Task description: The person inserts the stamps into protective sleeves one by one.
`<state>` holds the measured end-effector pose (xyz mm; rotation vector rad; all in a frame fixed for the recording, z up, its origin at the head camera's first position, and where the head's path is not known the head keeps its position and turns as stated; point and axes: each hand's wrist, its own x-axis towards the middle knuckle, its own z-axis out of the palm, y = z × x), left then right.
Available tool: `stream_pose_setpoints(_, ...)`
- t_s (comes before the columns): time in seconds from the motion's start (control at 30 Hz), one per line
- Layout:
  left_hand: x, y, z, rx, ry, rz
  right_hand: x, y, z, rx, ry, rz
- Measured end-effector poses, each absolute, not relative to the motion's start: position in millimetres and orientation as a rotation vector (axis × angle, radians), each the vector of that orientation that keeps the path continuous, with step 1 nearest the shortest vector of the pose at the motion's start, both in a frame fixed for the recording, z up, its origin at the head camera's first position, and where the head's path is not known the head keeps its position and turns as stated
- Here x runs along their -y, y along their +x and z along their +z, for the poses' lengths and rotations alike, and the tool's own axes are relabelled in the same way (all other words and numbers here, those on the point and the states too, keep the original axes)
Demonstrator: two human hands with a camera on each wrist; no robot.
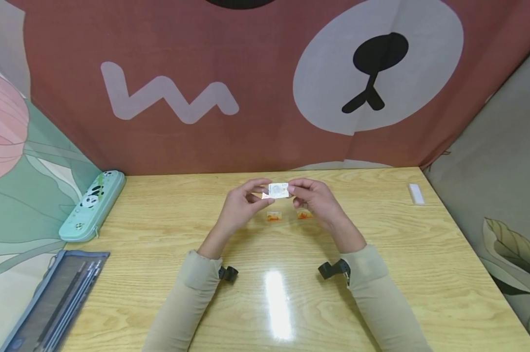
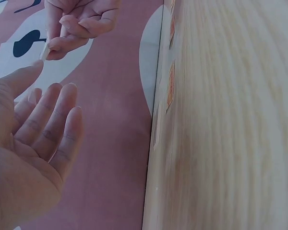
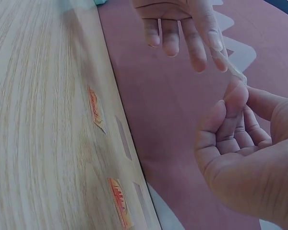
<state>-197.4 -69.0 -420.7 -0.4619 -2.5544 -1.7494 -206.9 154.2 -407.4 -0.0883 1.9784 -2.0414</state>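
A small flat white rectangle with faint printing (image 1: 278,190) is held up above the table between both hands. My left hand (image 1: 243,203) pinches its left end between thumb and index finger, the other fingers spread out in the left wrist view. At the right end, my right hand (image 1: 313,198) pinches it with thumb and index finger, its other fingers bent. Edge-on, the white piece (image 3: 234,71) looks thin in the right wrist view. Below the hands, two small orange printed rectangles (image 1: 274,216) (image 3: 119,202) lie flat on the table.
A mint panda pencil case (image 1: 93,205) lies at the table's left edge, with a blue-edged mesh pouch of long thin items (image 1: 71,298) nearer. A small white block (image 1: 416,194) lies at the far right. A brown cartoon cloth (image 1: 247,142) hangs behind the wooden table (image 1: 159,293).
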Motion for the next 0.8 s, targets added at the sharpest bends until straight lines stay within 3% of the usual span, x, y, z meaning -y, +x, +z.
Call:
stream_pose_setpoints(0.27, 70.9, -198.1, -420.1, 2.444, -0.451, -2.074, -153.8, -206.2, -407.4, -1.986, -0.114, -2.017)
stream_pose_setpoints(0.53, 71.1, -197.4, -420.6, 2.546, -0.513, -1.74, -151.7, -207.4, -408.5, -1.963, -0.086, -2.028)
stream_pose_setpoints(0.8, 70.8, -197.0, -420.8, 2.557, -0.496, -1.711, -150.1, -205.8, -408.5, -1.924, -0.062, -2.049)
